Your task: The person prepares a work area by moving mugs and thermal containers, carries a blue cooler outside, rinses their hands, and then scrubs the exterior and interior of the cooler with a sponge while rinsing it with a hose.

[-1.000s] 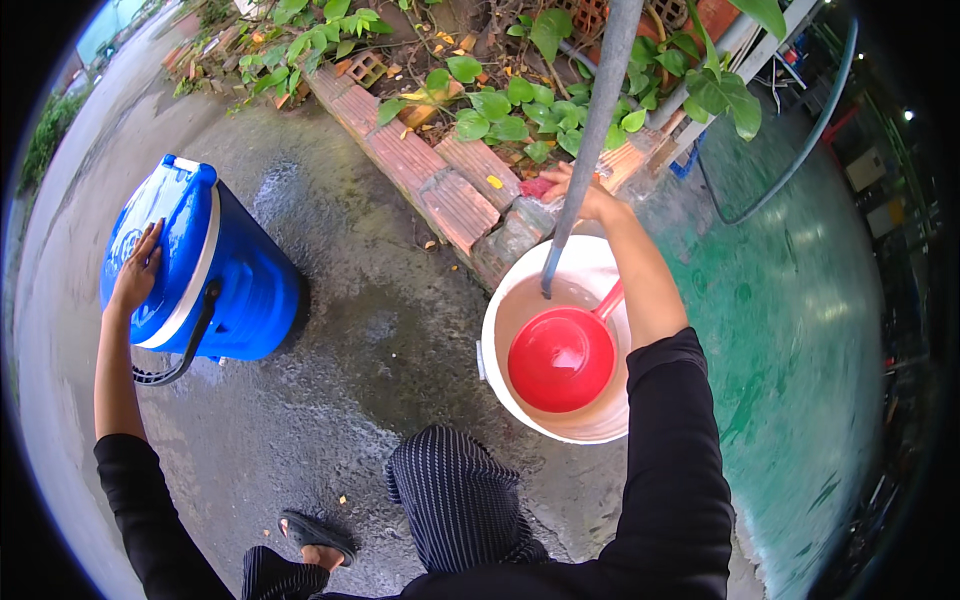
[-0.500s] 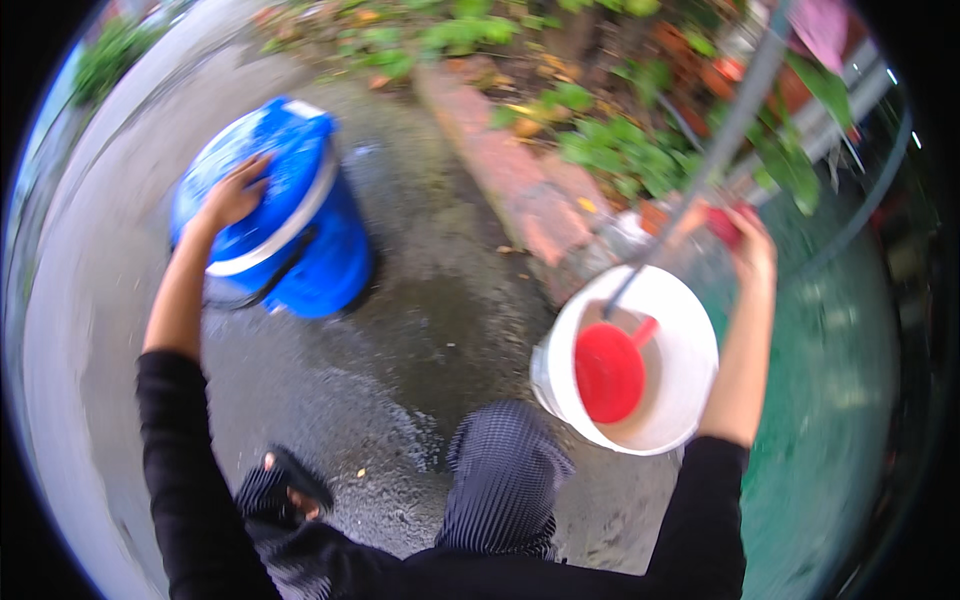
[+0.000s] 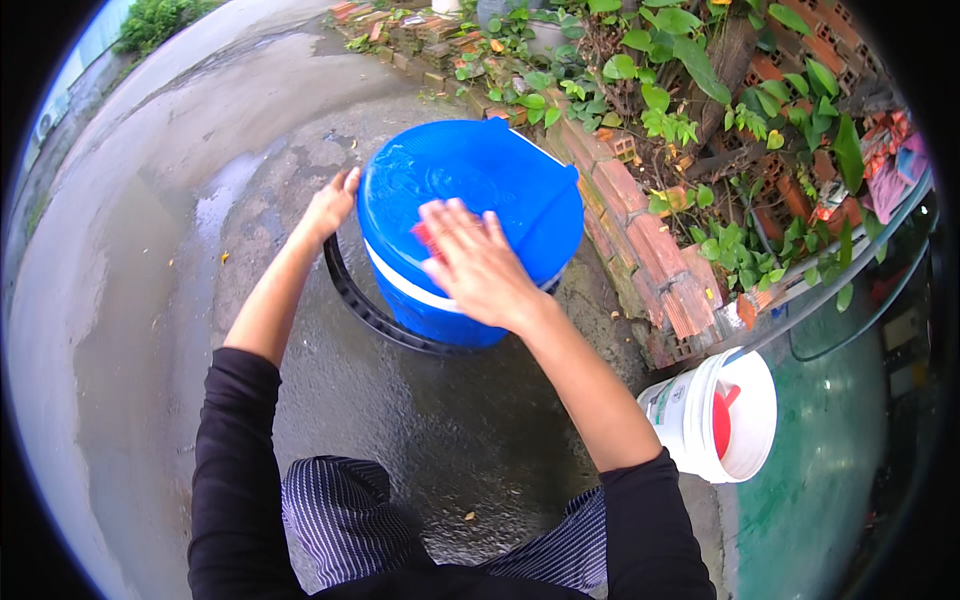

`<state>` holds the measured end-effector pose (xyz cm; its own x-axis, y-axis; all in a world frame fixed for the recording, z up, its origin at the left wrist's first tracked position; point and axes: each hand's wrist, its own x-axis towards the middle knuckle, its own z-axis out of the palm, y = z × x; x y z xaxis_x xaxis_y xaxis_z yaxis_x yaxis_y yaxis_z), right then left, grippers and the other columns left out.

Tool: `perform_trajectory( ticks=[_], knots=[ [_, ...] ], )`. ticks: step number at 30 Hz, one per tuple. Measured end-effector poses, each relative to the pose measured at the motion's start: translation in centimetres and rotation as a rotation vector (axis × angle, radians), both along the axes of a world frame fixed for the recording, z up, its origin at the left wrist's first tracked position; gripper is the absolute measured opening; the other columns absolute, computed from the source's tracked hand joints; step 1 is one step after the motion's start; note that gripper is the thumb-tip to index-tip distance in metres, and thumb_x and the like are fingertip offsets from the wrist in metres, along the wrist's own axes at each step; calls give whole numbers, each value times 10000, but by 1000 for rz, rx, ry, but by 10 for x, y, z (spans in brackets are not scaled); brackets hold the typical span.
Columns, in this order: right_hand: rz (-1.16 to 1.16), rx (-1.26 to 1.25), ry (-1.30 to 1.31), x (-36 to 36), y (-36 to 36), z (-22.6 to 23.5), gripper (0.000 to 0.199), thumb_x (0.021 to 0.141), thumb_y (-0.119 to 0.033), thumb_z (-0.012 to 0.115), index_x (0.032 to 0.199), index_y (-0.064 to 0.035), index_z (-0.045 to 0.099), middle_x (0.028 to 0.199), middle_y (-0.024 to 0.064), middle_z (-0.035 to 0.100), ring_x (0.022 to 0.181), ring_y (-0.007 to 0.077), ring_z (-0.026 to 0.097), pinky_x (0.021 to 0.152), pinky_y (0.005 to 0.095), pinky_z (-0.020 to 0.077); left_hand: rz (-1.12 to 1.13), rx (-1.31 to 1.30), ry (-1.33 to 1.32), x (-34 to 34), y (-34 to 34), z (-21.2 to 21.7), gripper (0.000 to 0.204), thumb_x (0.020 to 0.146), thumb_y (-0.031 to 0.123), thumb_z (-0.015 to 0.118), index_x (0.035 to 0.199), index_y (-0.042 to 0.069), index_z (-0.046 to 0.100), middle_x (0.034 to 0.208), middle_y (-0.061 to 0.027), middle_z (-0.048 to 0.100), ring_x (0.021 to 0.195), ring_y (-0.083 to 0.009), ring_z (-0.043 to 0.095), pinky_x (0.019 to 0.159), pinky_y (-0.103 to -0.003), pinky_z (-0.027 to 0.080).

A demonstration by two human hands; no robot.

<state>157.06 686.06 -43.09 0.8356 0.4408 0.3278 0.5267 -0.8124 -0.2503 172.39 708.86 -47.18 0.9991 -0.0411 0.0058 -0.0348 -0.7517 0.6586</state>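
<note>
blue bucket (image 3: 470,220) on wet concrete | rigid, slick plastic, likely light | left hand (image 3: 328,205) steadies far-left rim, fingers together | right hand (image 3: 475,265) flat on near side, fingers spread over red pad (image 3: 422,238)

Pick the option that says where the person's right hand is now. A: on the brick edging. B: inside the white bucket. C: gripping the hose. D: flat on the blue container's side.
D: the right hand lies spread on the blue container, over something red.
</note>
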Motion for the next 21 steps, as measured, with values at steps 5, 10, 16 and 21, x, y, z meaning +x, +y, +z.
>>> perform_trajectory(
  ticks=[5, 10, 16, 21],
  knots=[
    [-270, -190, 147, 103, 20, 26, 591, 901, -469, 264, 1369, -110, 233, 1433, 78, 196, 1325, 252, 168, 1063, 484, 76, -23, -282, 176, 12, 13, -27, 463, 886, 278, 437, 1301, 91, 353, 1081, -239, 546, 966, -318, 558, 815, -399, 446],
    [-587, -108, 168, 81, -46, 7, 525, 920, -366, 252, 1382, -121, 201, 1446, 65, 159, 1338, 232, 120, 1072, 436, 93, 68, -465, -13, -1, 22, -50, 424, 884, 205, 402, 1287, 78, 367, 1067, -260, 544, 1018, -372, 523, 886, -432, 402],
    [-38, -213, 114, 95, 85, 21, 505, 928, -371, 273, 1382, -158, 214, 1444, 49, 170, 1334, 257, 132, 1067, 458, 96, 135, -536, 52, -60, 36, -39, 406, 892, 176, 361, 1275, 44, 329, 1153, -258, 497, 1084, -388, 476, 918, -429, 371],
    [-458, -263, 208, 197, 24, 22, 507, 917, -369, 230, 1383, -171, 195, 1448, 26, 152, 1332, 252, 135, 1072, 469, 100, 164, -588, 76, -65, 17, -32, 396, 899, 174, 361, 1279, 64, 341, 1181, -247, 486, 1095, -370, 477, 922, -414, 369]
  ],
)
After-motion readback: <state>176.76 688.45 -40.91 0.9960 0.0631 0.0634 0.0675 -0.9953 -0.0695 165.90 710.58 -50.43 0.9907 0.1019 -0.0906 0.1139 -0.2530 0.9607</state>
